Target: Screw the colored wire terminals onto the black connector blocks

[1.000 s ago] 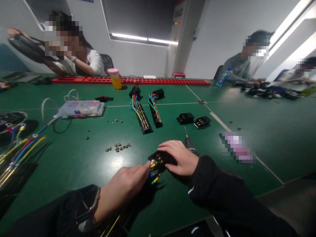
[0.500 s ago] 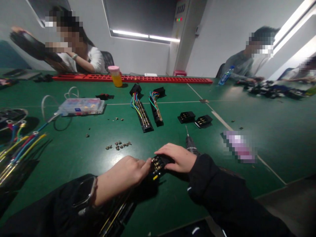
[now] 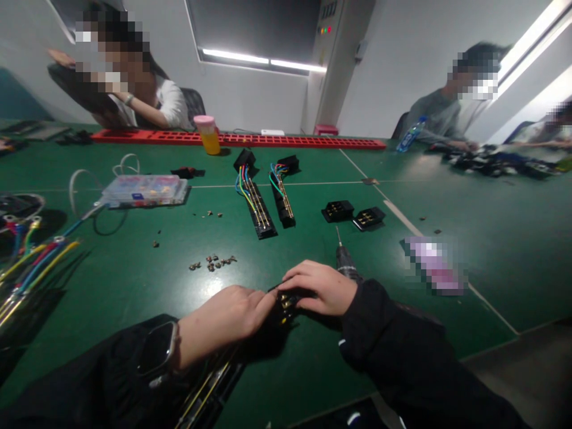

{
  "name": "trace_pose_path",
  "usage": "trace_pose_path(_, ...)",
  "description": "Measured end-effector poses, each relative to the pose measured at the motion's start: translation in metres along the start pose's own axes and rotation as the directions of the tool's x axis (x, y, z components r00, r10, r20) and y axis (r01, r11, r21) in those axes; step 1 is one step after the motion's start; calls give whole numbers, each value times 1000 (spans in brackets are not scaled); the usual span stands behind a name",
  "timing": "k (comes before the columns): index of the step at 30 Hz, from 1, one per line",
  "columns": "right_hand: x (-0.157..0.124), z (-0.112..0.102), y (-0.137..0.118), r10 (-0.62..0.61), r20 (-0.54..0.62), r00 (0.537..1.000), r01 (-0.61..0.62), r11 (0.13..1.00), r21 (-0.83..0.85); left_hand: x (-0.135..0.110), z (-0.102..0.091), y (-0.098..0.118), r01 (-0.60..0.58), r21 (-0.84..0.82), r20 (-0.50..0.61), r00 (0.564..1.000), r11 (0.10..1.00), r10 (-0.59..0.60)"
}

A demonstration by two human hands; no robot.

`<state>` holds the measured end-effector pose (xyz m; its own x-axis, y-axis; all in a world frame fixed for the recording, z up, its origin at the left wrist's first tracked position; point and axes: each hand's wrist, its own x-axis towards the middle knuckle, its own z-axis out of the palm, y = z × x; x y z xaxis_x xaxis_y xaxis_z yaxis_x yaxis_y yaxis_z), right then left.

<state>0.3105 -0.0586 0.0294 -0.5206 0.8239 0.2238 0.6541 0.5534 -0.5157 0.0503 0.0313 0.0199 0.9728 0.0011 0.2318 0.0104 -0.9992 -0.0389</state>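
Observation:
Near the front of the green table (image 3: 134,286), both my hands meet on a small black terminal block (image 3: 286,301) with brass screws. My left hand (image 3: 227,319) is closed, its fingertips pressed against the block's left side where coloured wire ends go in. My right hand (image 3: 319,286) curls over the block's top and right side, gripping it. A wired black strip (image 3: 210,390) runs out from under my left wrist. A screwdriver (image 3: 345,260) lies just beyond my right hand.
Loose screws (image 3: 213,262) lie ahead on the left. Two wired black strips (image 3: 259,205), two spare black blocks (image 3: 353,214), a clear parts box (image 3: 145,192) and an orange bottle (image 3: 208,136) sit farther out. Coloured wires (image 3: 31,268) lie at the left. Other people sit along the far side.
My left hand has closed in on the block, covering the coloured wire ends. My right hand has curled from lying flat on it to gripping it; the block has tilted and shifted slightly nearer.

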Motion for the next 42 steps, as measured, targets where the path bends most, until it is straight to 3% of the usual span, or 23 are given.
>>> trace_pose_path(8, 0, 1, -3, 13, -1, 1000, -13, 999, -34, 2, -1, -1, 20, -97, 82, 997, 995, -12)
trace_pose_path(21, -1, 2, -2, -5, -14, 1000, 4, 999, -52, -8, 17, 0, 209, -337, 42, 977, 918, -207)
trace_pose_path(27, -2, 3, 1, -5, -21, 1000, 3, 999, -50, -8, 7, -1, 107, -243, -7, 994, 964, -112)
trace_pose_path(31, -2, 3, 0, -1, -18, 1000, 0, 999, -52, -4, -2, -4, 99, -189, 35, 995, 977, -94)
trace_pose_path(37, -1, 2, 0, -9, -24, 1000, 7, 999, -54, -2, 6, -9, 69, -269, 16, 998, 961, -67)
trace_pose_path(42, -1, 1, 0, -16, -50, 999, 14, 999, -43, 3, 10, -10, 114, -262, 39, 993, 958, -107)
